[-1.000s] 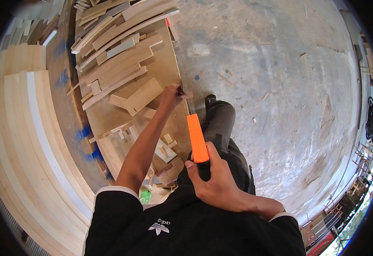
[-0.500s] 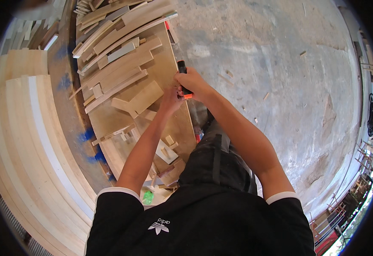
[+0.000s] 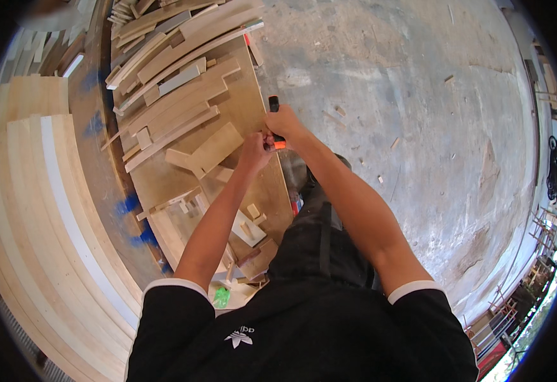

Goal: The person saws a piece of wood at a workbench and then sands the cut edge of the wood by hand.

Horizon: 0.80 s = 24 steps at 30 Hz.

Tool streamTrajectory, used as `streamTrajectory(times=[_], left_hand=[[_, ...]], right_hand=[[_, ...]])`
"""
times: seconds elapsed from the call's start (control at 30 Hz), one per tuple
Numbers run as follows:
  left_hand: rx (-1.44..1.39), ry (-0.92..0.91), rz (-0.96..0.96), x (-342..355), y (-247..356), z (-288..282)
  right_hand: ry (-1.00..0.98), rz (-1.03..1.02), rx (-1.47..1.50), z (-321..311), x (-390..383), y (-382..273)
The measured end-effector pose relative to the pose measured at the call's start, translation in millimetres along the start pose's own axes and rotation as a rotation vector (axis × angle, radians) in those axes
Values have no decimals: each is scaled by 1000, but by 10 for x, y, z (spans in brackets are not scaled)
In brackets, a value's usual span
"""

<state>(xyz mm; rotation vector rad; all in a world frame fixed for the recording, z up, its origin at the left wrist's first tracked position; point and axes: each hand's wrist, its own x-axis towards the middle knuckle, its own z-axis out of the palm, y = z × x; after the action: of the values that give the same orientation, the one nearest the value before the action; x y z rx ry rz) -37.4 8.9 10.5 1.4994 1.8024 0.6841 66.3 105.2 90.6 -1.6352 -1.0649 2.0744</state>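
Observation:
My right hand [image 3: 286,122] grips an orange and black tool [image 3: 274,121], held upright at the right edge of a plywood board [image 3: 253,108]. Only the tool's black top and a bit of orange below my fingers show. My left hand [image 3: 255,151] is closed right beside it, fingertips touching the tool's orange part near the board's edge. An L-shaped light wood piece [image 3: 205,151] lies on the board just left of my left hand. What my left fingers pinch is hidden.
Many wood offcuts and strips [image 3: 170,63] are piled on the board's far end. Small blocks [image 3: 248,223] lie near my body. Long pale planks [image 3: 43,223] are stacked at left. Concrete floor [image 3: 418,114] spreads to the right, with scaffolding [image 3: 533,267] at its far edge.
My right hand brought the orange tool from near my lap up to the board's edge, meeting my left hand. Since then both hands have stayed together there.

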Motion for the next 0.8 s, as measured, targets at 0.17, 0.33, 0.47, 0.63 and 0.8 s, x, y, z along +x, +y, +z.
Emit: streamTrajectory(times=[0.17, 0.33, 0.47, 0.63, 0.8], left_hand=[[-135, 20, -23, 8, -43, 46], [32, 52, 22, -17, 21, 6], [90, 34, 18, -5, 6, 26], [-126, -26, -74, -26, 68, -14], [-54, -15, -43, -10, 3, -1]], right_hand=[[0, 128, -9, 10, 238, -66], [-49, 85, -29, 12, 254, 128], [89, -207, -221, 64, 84, 405], [-11, -86, 70, -70, -7, 378], [35, -254, -65, -75, -23, 563]])
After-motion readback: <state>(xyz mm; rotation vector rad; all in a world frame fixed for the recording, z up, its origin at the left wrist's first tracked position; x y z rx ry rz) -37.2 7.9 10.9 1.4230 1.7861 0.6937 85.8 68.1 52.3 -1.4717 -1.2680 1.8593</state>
